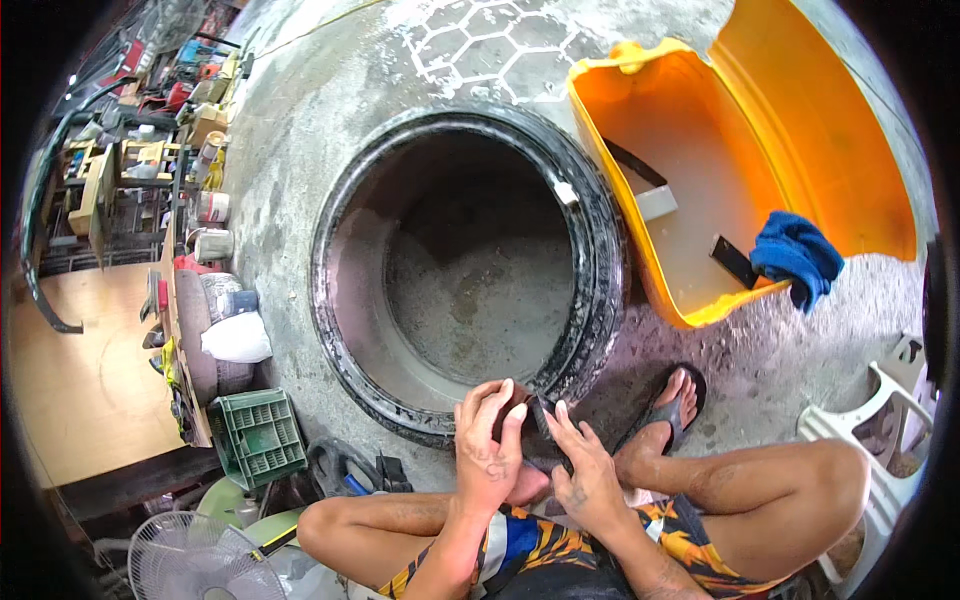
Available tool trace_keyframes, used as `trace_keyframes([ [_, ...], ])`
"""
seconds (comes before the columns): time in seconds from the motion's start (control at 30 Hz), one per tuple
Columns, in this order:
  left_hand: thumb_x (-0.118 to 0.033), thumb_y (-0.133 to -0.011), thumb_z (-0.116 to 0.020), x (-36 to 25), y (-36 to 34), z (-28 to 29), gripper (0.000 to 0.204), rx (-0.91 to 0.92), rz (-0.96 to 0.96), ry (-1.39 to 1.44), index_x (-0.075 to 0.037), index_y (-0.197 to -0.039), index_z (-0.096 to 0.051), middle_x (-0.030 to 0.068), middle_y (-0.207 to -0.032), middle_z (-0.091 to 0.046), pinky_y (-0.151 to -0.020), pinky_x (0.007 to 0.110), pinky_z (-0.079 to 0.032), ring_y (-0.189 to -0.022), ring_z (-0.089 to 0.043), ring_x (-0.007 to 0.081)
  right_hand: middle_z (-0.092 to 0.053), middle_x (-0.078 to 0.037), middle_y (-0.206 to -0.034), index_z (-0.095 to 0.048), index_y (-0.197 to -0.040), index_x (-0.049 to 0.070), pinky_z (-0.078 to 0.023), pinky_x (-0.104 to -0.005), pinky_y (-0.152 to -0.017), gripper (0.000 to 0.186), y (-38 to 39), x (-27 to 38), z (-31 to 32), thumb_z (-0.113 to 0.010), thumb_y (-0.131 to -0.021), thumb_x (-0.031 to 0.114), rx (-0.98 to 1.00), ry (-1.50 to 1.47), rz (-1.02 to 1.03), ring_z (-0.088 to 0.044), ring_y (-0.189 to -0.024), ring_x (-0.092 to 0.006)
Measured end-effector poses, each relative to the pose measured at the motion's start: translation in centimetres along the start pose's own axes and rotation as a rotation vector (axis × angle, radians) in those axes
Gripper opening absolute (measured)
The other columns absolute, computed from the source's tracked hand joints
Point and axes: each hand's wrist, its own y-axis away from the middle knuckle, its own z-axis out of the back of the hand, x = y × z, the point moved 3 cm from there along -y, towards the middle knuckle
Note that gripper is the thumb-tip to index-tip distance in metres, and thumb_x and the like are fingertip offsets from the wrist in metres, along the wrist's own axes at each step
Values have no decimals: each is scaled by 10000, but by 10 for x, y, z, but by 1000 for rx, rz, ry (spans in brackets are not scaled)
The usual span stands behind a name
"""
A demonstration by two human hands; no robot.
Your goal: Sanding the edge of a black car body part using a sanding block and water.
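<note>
My left hand point(488, 440) is closed around a dark brown thin piece point(516, 396), held between thumb and fingers. Close beside it, my right hand point(585, 465) grips a dark flat strip point(541, 416), its fingers laid along the edge. The two pieces meet or nearly meet; whether they are one folded sheet I cannot tell. Both hands are over the near edge of a large black round ring point(600, 265), which looks like a wheel rim. Its wet-looking black edge carries whitish smears, and a small white piece point(566, 192) sits on its right side.
To the right, a cut-open yellow container point(835, 150) holds cloudy water, a dark strip with a pale block point(656, 203), and a blue cloth point(797, 250) over its edge. A green crate point(258, 437), a fan point(195, 560) and a wooden board point(95, 370) stand left. A white plastic chair point(850, 425) is right.
</note>
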Motion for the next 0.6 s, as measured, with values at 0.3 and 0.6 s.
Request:
trace_keyframes([
  [0.3,-67,-977,-754,-22,23,3,307,38,-51,-28,14,-1273,-748,211,-1281,-721,-1041,441,-522,-1159,-677,395,-483,-325,-1660,-486,-1657,62,-317,-665,-1278,817,3,-6,-1,-577,-849,-9,-27,-38,28,-477,-1539,-475],
  [0.6,-67,-971,-756,-18,22,4,315,21,-48,-8,5,-1278,-751,209,-1280,-718,-1030,450,-531,-1146,-674,399,-499,-329,-1646,-511,-1630,36,-343,-658,-1269,801,-3,-3,1,-594,-836,-26,-34,-7,53,-486,-1527,-483],
])
